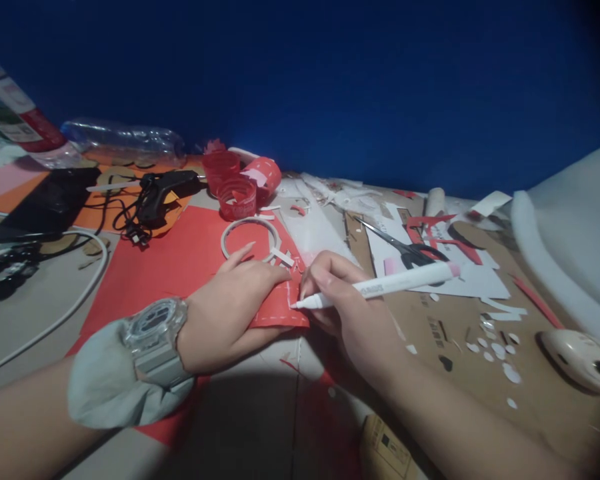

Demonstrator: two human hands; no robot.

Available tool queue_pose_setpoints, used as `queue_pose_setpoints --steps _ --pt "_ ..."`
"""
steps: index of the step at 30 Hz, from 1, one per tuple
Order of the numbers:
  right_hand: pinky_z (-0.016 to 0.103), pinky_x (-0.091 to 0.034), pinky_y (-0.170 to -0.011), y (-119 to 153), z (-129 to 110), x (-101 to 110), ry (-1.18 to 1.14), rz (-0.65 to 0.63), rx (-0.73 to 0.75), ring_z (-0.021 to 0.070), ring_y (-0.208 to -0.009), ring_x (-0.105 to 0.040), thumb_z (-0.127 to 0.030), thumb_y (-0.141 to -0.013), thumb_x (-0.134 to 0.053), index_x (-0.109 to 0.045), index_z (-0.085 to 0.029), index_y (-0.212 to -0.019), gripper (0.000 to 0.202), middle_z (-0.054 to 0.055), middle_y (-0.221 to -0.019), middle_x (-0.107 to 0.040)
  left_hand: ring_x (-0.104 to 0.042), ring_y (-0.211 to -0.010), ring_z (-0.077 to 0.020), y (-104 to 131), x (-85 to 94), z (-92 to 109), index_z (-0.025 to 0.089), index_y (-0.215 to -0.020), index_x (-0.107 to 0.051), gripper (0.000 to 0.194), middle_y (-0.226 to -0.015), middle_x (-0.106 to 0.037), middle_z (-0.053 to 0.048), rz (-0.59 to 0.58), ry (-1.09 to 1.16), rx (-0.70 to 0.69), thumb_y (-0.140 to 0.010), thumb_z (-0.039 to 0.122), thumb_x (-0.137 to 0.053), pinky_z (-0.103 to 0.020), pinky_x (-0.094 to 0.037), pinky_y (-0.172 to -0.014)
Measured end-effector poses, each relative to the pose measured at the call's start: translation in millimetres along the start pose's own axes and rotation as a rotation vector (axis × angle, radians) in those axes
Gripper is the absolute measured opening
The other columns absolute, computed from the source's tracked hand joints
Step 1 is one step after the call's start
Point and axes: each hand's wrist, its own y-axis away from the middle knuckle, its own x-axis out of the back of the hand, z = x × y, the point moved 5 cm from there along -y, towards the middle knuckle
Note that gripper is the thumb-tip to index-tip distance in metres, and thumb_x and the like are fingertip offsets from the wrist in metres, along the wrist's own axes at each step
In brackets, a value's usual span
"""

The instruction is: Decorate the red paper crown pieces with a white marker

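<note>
My right hand [353,303] is closed around a white marker [405,280] with a pink end; its tip touches a small red piece [275,310] near the right edge. White dashes run along that piece's edges. My left hand [230,300], with a grey watch on the wrist, holds the red piece, fingers on top and thumb beneath its lower edge. Just beyond the left fingers lies a white ring [250,223]. A large red sheet [180,257] spreads out under and behind the left hand.
Behind are a black glue gun [163,193], red cups [237,198] and plastic bottles [125,139]. Black scissors [410,250] lie on white paper at the right, near cardboard [455,373] with white discs. A cream device [583,360] sits far right. A white cable [87,290] curves at the left.
</note>
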Motion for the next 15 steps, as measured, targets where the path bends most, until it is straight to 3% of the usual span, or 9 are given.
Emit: queue_pose_setpoints --steps 5,10,15 --pt "0.022 -0.022 -0.046 -0.2 1.5 1.6 0.024 0.030 -0.020 0.0100 -0.051 -0.033 -0.032 -0.092 -0.053 -0.050 -0.020 -0.067 0.028 -0.005 -0.058 -0.040 -0.065 -0.104 -0.0280 -0.9 0.6 -0.1 0.018 -0.119 -0.053 0.040 -0.111 -0.069 -0.008 0.004 -0.008 0.007 -0.092 0.048 -0.051 -0.058 -0.025 -0.116" --pt "0.023 -0.020 -0.046 -0.8 -1.0 -1.4 0.025 -0.042 0.037 0.0093 -0.049 -0.027 -0.031 -0.092 -0.054 -0.051 -0.019 -0.066 0.029 -0.005 -0.058 -0.040 -0.066 -0.097 -0.0273 -1.9 1.1 1.1 0.016 -0.117 -0.055 0.040 -0.108 -0.070 -0.009 0.007 -0.011 -0.030 -0.093 0.048 -0.050 -0.059 -0.028 -0.114" --pt "0.023 -0.022 -0.047 0.1 2.2 -0.1 -0.027 -0.013 0.008 0.0090 -0.051 -0.030 -0.030 -0.093 -0.053 -0.049 -0.020 -0.068 0.027 -0.006 -0.059 -0.040 -0.066 -0.103 -0.0280 -0.5 0.3 0.0 0.014 -0.120 -0.053 0.042 -0.112 -0.069 -0.011 0.006 -0.019 -0.037 -0.094 0.047 -0.050 -0.058 -0.026 -0.115"
